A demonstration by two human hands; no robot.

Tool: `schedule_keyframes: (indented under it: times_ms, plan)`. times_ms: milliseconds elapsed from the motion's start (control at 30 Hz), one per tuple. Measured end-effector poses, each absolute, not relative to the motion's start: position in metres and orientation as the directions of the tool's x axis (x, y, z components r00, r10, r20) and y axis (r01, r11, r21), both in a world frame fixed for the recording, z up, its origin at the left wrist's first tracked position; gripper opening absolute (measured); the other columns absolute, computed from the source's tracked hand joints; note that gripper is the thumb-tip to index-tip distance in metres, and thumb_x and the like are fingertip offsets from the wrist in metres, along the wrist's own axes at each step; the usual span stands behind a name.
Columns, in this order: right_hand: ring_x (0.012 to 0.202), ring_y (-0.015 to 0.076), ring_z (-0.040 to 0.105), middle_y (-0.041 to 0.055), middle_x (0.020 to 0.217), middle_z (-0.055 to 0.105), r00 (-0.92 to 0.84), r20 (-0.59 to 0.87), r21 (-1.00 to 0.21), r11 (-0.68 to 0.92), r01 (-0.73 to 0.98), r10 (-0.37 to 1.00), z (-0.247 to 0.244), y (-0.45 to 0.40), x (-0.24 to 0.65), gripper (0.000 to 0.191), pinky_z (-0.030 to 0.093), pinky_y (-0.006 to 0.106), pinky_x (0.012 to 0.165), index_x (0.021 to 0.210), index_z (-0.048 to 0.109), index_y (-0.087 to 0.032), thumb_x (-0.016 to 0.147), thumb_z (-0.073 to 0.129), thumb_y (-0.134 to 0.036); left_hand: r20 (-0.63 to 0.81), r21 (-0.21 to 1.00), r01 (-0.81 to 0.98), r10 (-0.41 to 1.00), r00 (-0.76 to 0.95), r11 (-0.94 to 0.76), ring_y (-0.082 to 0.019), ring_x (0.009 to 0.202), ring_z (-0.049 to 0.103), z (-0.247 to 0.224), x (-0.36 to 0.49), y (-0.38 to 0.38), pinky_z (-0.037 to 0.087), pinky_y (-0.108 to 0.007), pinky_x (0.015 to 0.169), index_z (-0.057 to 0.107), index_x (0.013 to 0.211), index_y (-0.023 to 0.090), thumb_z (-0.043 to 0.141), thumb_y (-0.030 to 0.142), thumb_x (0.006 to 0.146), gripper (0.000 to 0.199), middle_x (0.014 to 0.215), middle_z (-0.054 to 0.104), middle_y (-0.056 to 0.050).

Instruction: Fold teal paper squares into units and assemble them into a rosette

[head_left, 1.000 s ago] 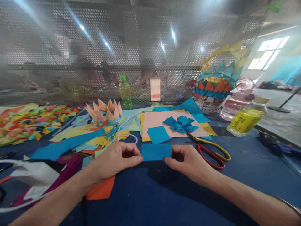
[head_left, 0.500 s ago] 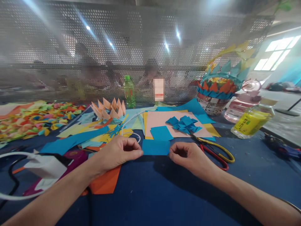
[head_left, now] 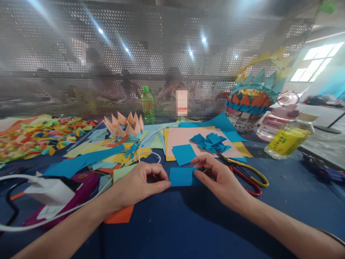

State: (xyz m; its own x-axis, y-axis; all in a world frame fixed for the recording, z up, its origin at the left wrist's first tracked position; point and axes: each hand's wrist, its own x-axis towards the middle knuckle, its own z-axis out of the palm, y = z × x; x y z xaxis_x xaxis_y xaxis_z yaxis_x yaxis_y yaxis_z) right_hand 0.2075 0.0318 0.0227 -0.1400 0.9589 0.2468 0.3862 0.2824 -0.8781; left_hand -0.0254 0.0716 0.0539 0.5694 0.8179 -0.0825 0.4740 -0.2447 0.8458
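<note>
A small blue paper rectangle is held level just above the dark blue table. My left hand pinches its left edge between thumb and fingers. At its right end, my right hand has the thumb on the paper and the fingers curled above it. Behind the rectangle lies a blue paper square, partly on a pink sheet. Folded blue paper pieces are heaped on that sheet, beside the tips of scissors with red and yellow handles.
At the left are a white charger, cables, an orange sheet and many folded colored pieces. A pink paper crown shape and green bottle stand behind. A basket and yellow-labelled bottle are at right.
Both hands and the blue rectangle have moved slightly right and nearer to me. My right hand's fingers have lifted and spread somewhat over the paper's right end.
</note>
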Motion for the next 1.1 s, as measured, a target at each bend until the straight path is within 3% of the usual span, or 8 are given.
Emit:
schedule_keyframes:
  times_ms: [233,867,1100]
  plan:
    - [0.088,0.017,0.062,0.0042,0.099,0.065,-0.162,0.266,-0.859,0.31,0.408,0.95,0.0182,0.032,0.2097,0.019,0.049,0.029,0.074,0.108,0.059,-0.021,0.092,0.051,-0.022,-0.089,0.907,0.39,0.832,0.548,-0.16,-0.016,0.073,0.06,0.0484,-0.0297,0.075,0.049,-0.026,0.069,0.068,0.1,0.017,0.06,0.046,0.084,0.034,0.082,0.067,-0.002]
    - [0.094,0.0203,0.064,0.0049,0.103,0.068,-0.176,0.24,-0.85,0.294,0.437,0.955,0.0144,0.0322,0.2091,0.02,0.051,0.033,0.077,0.11,0.059,-0.023,0.092,0.051,-0.022,-0.154,0.93,0.363,0.834,0.53,-0.059,-0.021,0.083,0.067,0.0477,-0.0278,0.0728,0.052,-0.03,0.076,0.069,0.1,0.018,0.071,0.042,0.076,0.034,0.09,0.074,-0.005]
    - [0.095,0.0199,0.064,0.0047,0.104,0.067,-0.174,0.231,-0.853,0.285,0.438,0.957,0.0141,0.0322,0.2101,0.019,0.051,0.033,0.077,0.11,0.059,-0.023,0.092,0.051,-0.022,-0.148,0.929,0.363,0.836,0.528,-0.065,-0.017,0.075,0.065,0.0503,-0.0268,0.0718,0.051,-0.026,0.069,0.07,0.098,0.018,0.07,0.039,0.077,0.03,0.083,0.072,-0.003]
